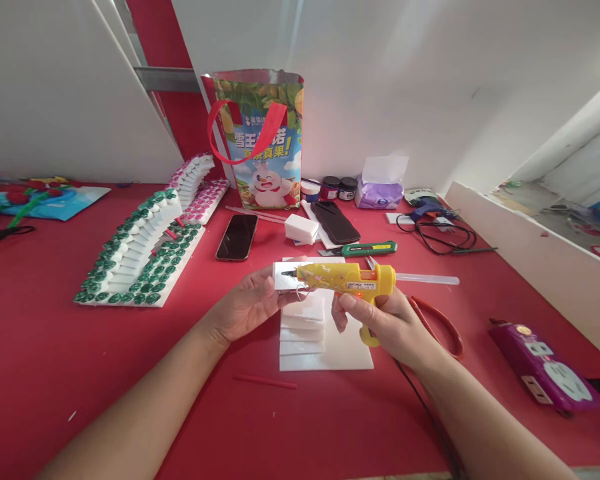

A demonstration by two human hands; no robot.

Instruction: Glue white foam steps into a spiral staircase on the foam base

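Note:
My right hand point(380, 317) is closed around the handle of a yellow hot glue gun point(330, 277), with a clear glue stick point(427, 279) poking from its rear. The nozzle points left, against or just in front of a small white foam piece point(283, 275). Fingers and thumb of my left hand point(253, 297) pinch that piece by its edge. Whether the nozzle touches it I cannot tell. Below both hands lies a white foam board point(347, 347) carrying a stepped stack of white foam pieces point(303, 323).
Behind stand a printed bag point(265, 147), two phones point(237, 237), a stack of white blocks point(301, 228) and a green utility knife point(367, 249). Left is a curved white model with green rosettes point(155, 267). A purple power strip point(545, 367) and red-handled pliers point(443, 323) lie right.

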